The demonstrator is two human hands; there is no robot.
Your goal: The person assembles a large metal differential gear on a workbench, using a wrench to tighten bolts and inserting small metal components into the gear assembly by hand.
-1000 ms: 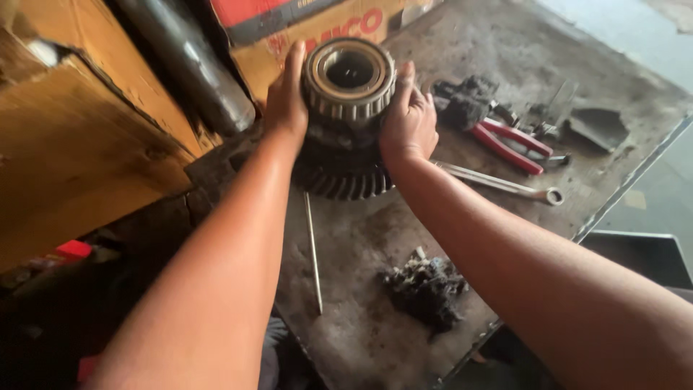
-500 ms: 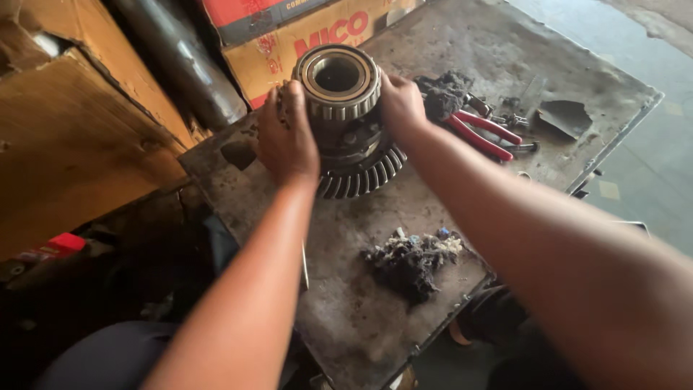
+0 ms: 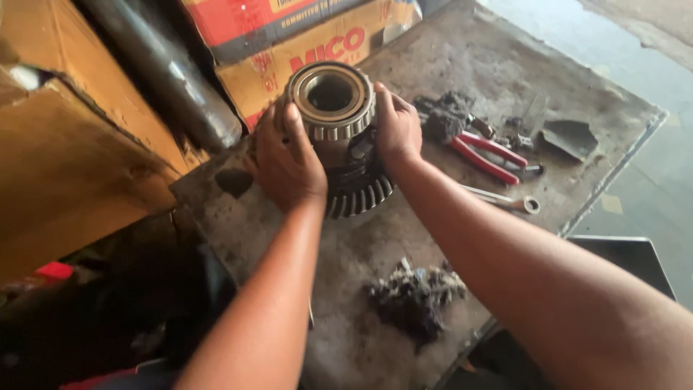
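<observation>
A heavy steel gear assembly [image 3: 339, 137] stands on the grimy metal workbench [image 3: 462, 65]. A tapered roller bearing [image 3: 330, 101] forms its top and a toothed ring gear [image 3: 361, 195] its base. My left hand [image 3: 287, 160] grips its left side, fingers up against the bearing. My right hand [image 3: 395, 130] clasps the right side. Both forearms reach in from the bottom of the view.
Red-handled pliers [image 3: 485, 155] and a dark greasy rag [image 3: 447, 115] lie right of the gear, a spanner [image 3: 505, 202] in front of them. A clump of dirty waste [image 3: 415, 296] sits near the bench's front edge. Cardboard boxes [image 3: 289, 43] and a metal tube [image 3: 166, 72] stand behind.
The view has shifted, so the bench sits lower and more to the right in the picture. Both hands stay on the gear assembly, with the left hand a little lower on its side.
</observation>
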